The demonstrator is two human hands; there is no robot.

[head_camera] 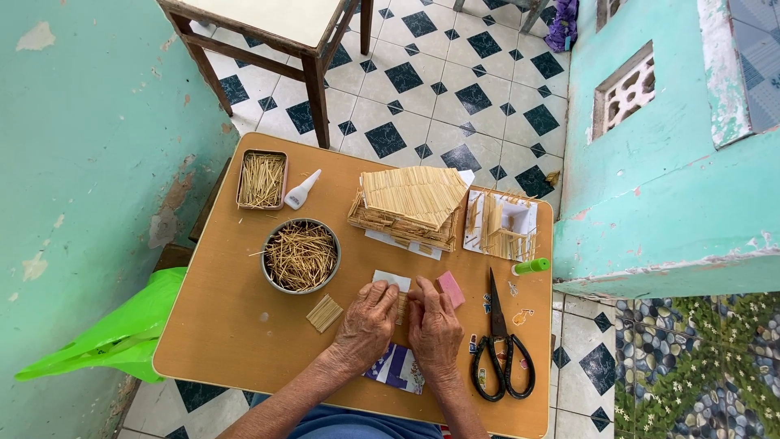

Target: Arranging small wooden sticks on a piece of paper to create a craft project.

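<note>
My left hand [367,323] and my right hand [435,327] sit side by side near the front of the low wooden table [236,325], fingers curled in close and pinching a small panel of glued sticks [401,306] between them. The panel lies flat on the tabletop — most of it is hidden under my fingertips, so I cannot tell how firm the hold is. A white card [392,280] lies just beyond it, and a pink block [450,289] rests just beside my right fingers. Under my wrists lies a piece of purple-and-white printed paper [398,367]. Black scissors [499,349] lie to the right, blades shut, pointing away from me. To the left sits another small stick panel [324,313], and past it a round metal bowl [301,256] full of loose sticks. Farther back stand a stick-built model house [410,205], a glue bottle [302,190] and a rectangular tray of sticks [262,180].
</note>
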